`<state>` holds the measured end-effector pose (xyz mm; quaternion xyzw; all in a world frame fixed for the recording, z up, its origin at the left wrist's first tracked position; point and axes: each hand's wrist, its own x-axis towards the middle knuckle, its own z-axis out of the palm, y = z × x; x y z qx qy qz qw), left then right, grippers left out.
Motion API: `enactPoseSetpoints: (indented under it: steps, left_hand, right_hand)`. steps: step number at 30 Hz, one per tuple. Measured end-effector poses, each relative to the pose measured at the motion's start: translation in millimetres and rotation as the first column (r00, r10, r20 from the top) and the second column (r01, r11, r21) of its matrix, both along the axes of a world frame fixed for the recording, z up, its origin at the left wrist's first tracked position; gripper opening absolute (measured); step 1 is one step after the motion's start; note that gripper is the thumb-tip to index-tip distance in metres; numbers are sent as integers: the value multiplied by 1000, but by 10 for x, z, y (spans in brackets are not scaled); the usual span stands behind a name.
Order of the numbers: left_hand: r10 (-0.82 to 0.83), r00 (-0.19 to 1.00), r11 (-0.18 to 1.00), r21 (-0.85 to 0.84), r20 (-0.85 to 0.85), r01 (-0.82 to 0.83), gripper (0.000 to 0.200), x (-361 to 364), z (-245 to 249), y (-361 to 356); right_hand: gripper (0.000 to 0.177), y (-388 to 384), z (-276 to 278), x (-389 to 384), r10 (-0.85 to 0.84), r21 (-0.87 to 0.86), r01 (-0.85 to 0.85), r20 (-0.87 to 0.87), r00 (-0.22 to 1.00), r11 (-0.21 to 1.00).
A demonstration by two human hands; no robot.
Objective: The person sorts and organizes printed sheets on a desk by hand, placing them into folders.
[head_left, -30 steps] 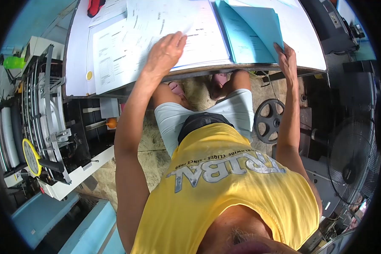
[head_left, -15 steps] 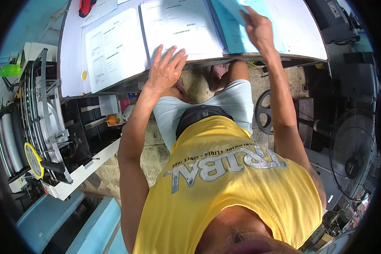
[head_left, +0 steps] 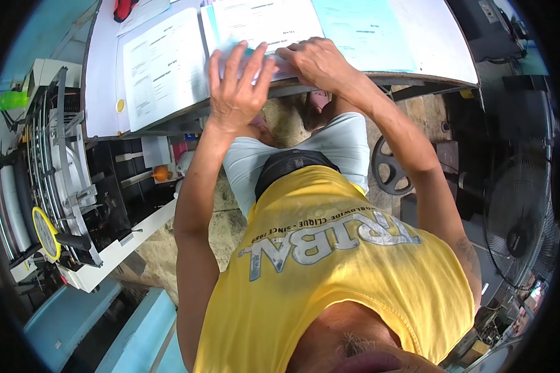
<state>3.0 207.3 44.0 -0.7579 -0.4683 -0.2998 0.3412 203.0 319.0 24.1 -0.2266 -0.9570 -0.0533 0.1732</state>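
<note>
My left hand [head_left: 239, 87], fingers spread and slightly blurred, is at the front edge of the middle stack of white printed forms [head_left: 264, 22]. A strip of light blue paper shows at that stack's left side and beneath my left fingertips. My right hand [head_left: 322, 63] has its fingers curled at the same stack's front right corner; the fingertips are partly hidden. To the right lies a stack of light blue printed forms [head_left: 364, 37], flat on the table. Another stack of white forms [head_left: 165, 68] lies left of my left hand.
The white table [head_left: 445, 53] has a curved front edge. A red and black object [head_left: 124, 9] and a yellow disc [head_left: 120, 105] are on its left side. Machinery with rollers [head_left: 56, 155] stands at left, a black fan [head_left: 518, 224] at right, a handwheel [head_left: 392, 165] beneath.
My right hand has left the blue stack, where it held a raised blue sheet, and moved left to the middle stack. My left hand's fingers have spread. Blue paper now shows beside the white forms.
</note>
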Motion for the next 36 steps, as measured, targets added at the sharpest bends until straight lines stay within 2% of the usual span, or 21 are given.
enactPoseSetpoints:
  steps: [2, 3, 5, 7, 8, 9, 11, 13, 14, 17, 18, 21, 22, 25, 27, 28, 31, 32, 33, 35, 36]
  left_hand:
    - [-133, 991, 991, 26, 6, 133, 16, 297, -54, -24]
    - [-195, 981, 980, 41, 7, 195, 16, 461, -100, -24]
    - [-327, 943, 940, -123, -67, 318, 19, 822, -233, 24]
    - [-351, 936, 892, -308, -11, 331, 27, 1129, -286, 188]
    - [-313, 949, 879, -387, -29, 278, 44, 1226, -355, 315]
    - [-254, 967, 886, -401, -4, 232, 55, 1312, -425, 427]
    - [-204, 978, 897, -395, 33, 200, 60, 1395, -587, 638]
    - [-178, 982, 895, -425, -60, 136, 60, 1421, -651, 662]
    - [-166, 980, 892, -441, -108, 102, 59, 1428, -673, 670]
    - [-195, 975, 896, -423, -103, 134, 57, 1424, -734, 631]
    - [-196, 976, 898, -418, -97, 139, 56, 1422, -746, 623]
    - [-199, 975, 909, -392, -99, 145, 49, 1429, -746, 662]
    - [-196, 974, 913, -382, -112, 140, 46, 1428, -743, 669]
    - [-203, 973, 921, -357, -107, 153, 36, 1410, -763, 678]
    - [-215, 973, 924, -339, -82, 175, 31, 1398, -748, 677]
    - [-224, 972, 926, -327, -66, 191, 29, 1394, -744, 677]
    - [-248, 968, 927, -294, -23, 231, 22, 1403, -746, 691]
    - [-257, 966, 928, -283, -9, 244, 20, 1414, -744, 701]
    - [-272, 962, 918, -302, -10, 257, 17, 1417, -727, 701]
    - [-294, 956, 899, -342, -11, 273, 13, 1404, -682, 693]
    - [-300, 954, 906, -306, 20, 291, 11, 1406, -688, 701]
  right_hand:
    - [24, 67, 162, -27, 43, 39, -43, 2, 999, 998]
    - [25, 126, 330, -51, 42, 160, -55, 82, 996, 986]
    - [24, 337, 459, -23, 70, 398, -77, 33, 997, 914]
    - [28, 440, 783, 132, 93, 353, -115, 81, 992, 929]
    - [31, 385, 1064, 256, 103, 140, -118, 108, 989, 983]
    - [35, 476, 1059, 387, 79, 202, -104, 130, 988, 974]
    - [37, 605, 1008, 706, 170, 249, -144, -89, 981, 958]
    - [35, 587, 960, 986, -2, 174, 35, -185, 983, 984]
    - [26, 582, 955, 1104, 17, 212, 36, -241, 970, 977]
    - [37, 659, 641, 1421, -40, 353, 126, -240, 970, 927]
    - [44, 639, 533, 1435, -230, 231, 291, -260, 938, 928]
    - [17, 634, 750, 1408, -606, -296, 532, -296, 738, 793]
    - [17, 718, 750, 1435, -534, -302, 440, -489, 690, 846]
    - [18, 926, 936, 1578, -482, -226, 448, -621, 618, 865]
    - [19, 916, 1114, 1592, -447, -68, 520, -613, 652, 852]
    - [23, 917, 1141, 1658, -303, 108, 447, -594, 745, 888]
    - [27, 635, 1174, 1534, -71, 314, 260, -505, 860, 913]
    - [43, 793, 698, 1852, -227, 369, 343, -323, 919, 864]
    - [50, 714, 581, 1836, -246, 339, 313, -224, 943, 887]
    - [49, 576, 223, 1911, -218, 293, 264, -181, 959, 919]
    - [48, 471, 6, 1973, -295, 183, 310, -103, 950, 933]
